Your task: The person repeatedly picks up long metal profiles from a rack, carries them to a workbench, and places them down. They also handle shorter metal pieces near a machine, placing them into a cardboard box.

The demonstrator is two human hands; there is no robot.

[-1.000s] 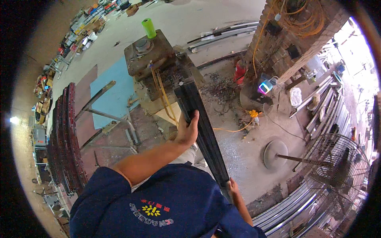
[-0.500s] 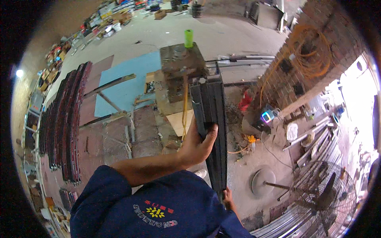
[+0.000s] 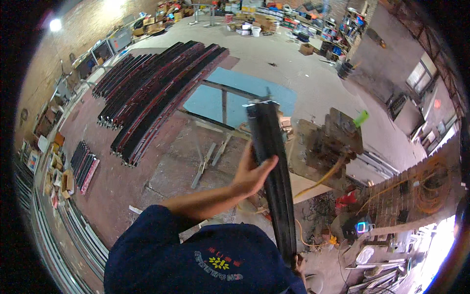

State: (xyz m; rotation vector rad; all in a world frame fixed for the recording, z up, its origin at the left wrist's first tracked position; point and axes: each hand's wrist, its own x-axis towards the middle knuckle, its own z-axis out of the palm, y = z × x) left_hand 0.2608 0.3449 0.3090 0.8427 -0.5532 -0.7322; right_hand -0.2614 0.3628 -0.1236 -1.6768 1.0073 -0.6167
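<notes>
A navy shirt (image 3: pixel 181 259) is bearing a yellow leaf-shaped emblem (image 3: pixel 219 263), with small red characters (image 3: pixel 224 257) running above it and white lettering (image 3: pixel 213 274) curving around below.

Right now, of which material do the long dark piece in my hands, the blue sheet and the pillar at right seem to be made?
Long dark piece: probably metal, dull dark coating; lengthwise ridges, brighter end. Blue sheet: perhaps board or plastic; flat, evenly coloured, material uncertain. Pillar: rough brick; its courses show.
</notes>
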